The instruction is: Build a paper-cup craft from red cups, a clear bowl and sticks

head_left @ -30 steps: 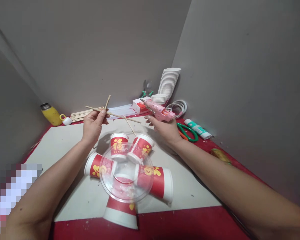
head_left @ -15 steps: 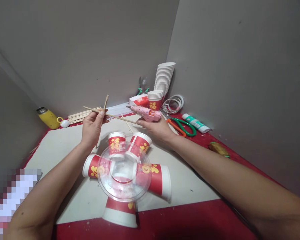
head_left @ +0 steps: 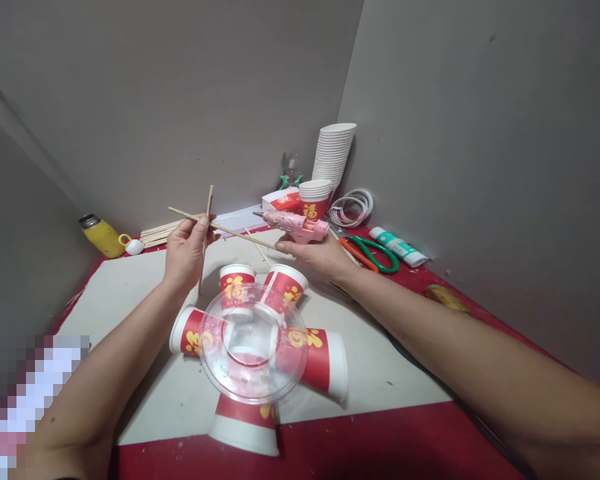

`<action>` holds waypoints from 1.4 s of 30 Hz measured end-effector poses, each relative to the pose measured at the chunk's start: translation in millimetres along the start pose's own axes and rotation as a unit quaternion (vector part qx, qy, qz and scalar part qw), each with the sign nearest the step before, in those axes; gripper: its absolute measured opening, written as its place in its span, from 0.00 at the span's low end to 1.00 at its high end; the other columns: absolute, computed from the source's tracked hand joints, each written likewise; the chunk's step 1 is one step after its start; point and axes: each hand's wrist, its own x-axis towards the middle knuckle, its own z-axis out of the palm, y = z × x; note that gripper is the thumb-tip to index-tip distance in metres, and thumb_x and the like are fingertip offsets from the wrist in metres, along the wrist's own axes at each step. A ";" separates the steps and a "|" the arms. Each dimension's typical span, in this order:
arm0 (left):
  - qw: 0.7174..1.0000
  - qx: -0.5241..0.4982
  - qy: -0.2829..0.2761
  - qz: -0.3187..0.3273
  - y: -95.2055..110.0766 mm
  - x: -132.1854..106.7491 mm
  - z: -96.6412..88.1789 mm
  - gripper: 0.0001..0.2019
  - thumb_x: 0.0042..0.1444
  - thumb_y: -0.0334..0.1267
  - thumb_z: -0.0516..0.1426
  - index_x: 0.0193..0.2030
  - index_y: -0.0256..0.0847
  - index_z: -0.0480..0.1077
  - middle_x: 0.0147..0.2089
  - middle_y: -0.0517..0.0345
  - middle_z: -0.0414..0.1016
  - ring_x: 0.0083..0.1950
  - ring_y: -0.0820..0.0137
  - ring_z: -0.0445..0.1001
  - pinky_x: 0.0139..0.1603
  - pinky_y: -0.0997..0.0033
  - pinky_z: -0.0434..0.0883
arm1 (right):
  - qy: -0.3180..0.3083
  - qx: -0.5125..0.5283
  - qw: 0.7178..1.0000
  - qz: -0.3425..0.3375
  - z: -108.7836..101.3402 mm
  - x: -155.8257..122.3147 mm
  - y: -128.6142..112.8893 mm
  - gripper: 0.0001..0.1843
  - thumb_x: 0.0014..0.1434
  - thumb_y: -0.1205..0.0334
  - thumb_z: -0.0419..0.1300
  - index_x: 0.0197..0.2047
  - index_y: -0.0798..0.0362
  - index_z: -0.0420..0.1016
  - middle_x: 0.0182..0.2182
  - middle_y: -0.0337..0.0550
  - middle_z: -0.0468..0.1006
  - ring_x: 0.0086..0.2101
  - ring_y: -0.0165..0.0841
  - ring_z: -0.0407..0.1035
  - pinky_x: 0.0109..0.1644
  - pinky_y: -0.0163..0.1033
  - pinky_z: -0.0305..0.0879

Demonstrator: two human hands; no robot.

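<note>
Between its thumb and fingers, my left hand [head_left: 187, 247] pinches two thin wooden sticks where they cross. One wooden stick [head_left: 245, 235] slants across to my right hand; the other wooden stick [head_left: 211, 199] stands nearly upright. My right hand [head_left: 317, 257] is closed around a pink hot glue gun [head_left: 300, 225] whose nozzle points left, and its thumb touches the end of the slanting stick. Below the hands, several red and white paper cups [head_left: 313, 360] lie in a ring on their sides. A clear round plastic lid or dish [head_left: 253, 393] rests over their inner ends.
Behind are a bundle of sticks [head_left: 160, 233], a yellow bottle [head_left: 101, 237], a tall stack of paper cups [head_left: 334, 153] and green-handled pliers [head_left: 291, 179]. Along the right lie a coiled cable [head_left: 353, 208], green-handled scissors [head_left: 385, 257] and a packet [head_left: 397, 247]. Walls stand close behind.
The upright stick has tilted slightly closer to vertical in my left hand. The whole view has shifted a little; both hands keep their holds.
</note>
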 end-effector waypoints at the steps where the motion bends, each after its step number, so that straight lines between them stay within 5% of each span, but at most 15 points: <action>1: 1.000 -0.002 0.000 -0.002 0.4 0.4 0.0 0.13 0.45 0.45 0.70 0.32 0.39 0.76 0.32 0.60 0.76 0.29 0.78 0.69 0.38 0.73 0.74 | -0.016 0.016 1.000 0.007 0.4 -0.5 -0.7 0.14 0.47 0.62 0.70 0.40 0.50 0.83 0.36 0.44 0.83 0.42 0.42 0.76 0.45 0.46 0.75; 4: 1.000 -0.014 -0.012 -0.003 1.0 -0.6 1.7 0.12 0.47 0.44 0.69 0.30 0.39 0.76 0.31 0.61 0.75 0.29 0.78 0.69 0.38 0.73 0.74 | -0.058 0.062 0.996 0.033 3.8 -3.3 -2.8 0.20 0.48 0.64 0.67 0.47 0.49 0.82 0.44 0.45 0.83 0.46 0.40 0.75 0.47 0.44 0.74; 11: 1.000 -0.010 -0.004 0.010 0.8 -0.9 2.6 0.10 0.49 0.43 0.68 0.30 0.39 0.75 0.30 0.61 0.73 0.29 0.78 0.68 0.39 0.74 0.74 | -0.032 0.047 0.997 0.059 2.5 -2.3 0.0 0.08 0.45 0.63 0.69 0.33 0.51 0.80 0.30 0.42 0.81 0.33 0.36 0.73 0.34 0.38 0.72; 18: 0.998 -0.001 0.036 0.042 -4.2 4.3 -3.1 0.14 0.45 0.46 0.70 0.31 0.39 0.77 0.31 0.60 0.74 0.29 0.78 0.70 0.38 0.73 0.75 | 0.004 0.050 0.995 0.086 2.8 -0.4 -2.8 0.07 0.43 0.62 0.70 0.25 0.53 0.77 0.24 0.40 0.78 0.26 0.30 0.67 0.28 0.36 0.67; 22: 0.999 0.012 0.020 0.039 -2.9 -0.5 0.2 0.13 0.48 0.46 0.68 0.31 0.40 0.75 0.33 0.60 0.75 0.31 0.77 0.70 0.39 0.74 0.75 | -0.019 0.068 0.995 0.073 6.7 -2.5 -8.0 0.06 0.45 0.63 0.68 0.30 0.52 0.80 0.30 0.44 0.82 0.32 0.35 0.73 0.31 0.37 0.69; 26: 0.998 0.029 0.019 0.045 -1.0 -3.4 2.2 0.13 0.50 0.47 0.67 0.31 0.40 0.74 0.34 0.59 0.75 0.33 0.76 0.71 0.41 0.72 0.75 | -0.027 0.076 0.994 0.070 6.3 -2.0 -8.9 0.16 0.46 0.64 0.67 0.41 0.52 0.83 0.38 0.46 0.84 0.37 0.38 0.75 0.34 0.38 0.72; 33: 0.997 0.057 0.004 0.049 -1.9 -5.1 3.2 0.12 0.52 0.47 0.66 0.34 0.40 0.77 0.34 0.58 0.76 0.33 0.76 0.73 0.42 0.72 0.76 | -0.077 0.129 0.984 0.099 7.8 -0.8 -2.8 0.27 0.46 0.68 0.67 0.52 0.48 0.81 0.48 0.43 0.82 0.29 0.28 0.72 0.36 0.36 0.73; 42: 0.997 0.056 -0.012 0.043 -3.0 -3.9 6.8 0.13 0.51 0.47 0.67 0.33 0.39 0.76 0.37 0.57 0.78 0.35 0.75 0.75 0.43 0.72 0.75 | -0.108 0.145 0.975 0.127 5.2 2.4 8.3 0.30 0.47 0.66 0.68 0.56 0.48 0.79 0.35 0.41 0.84 0.28 0.30 0.74 0.32 0.35 0.72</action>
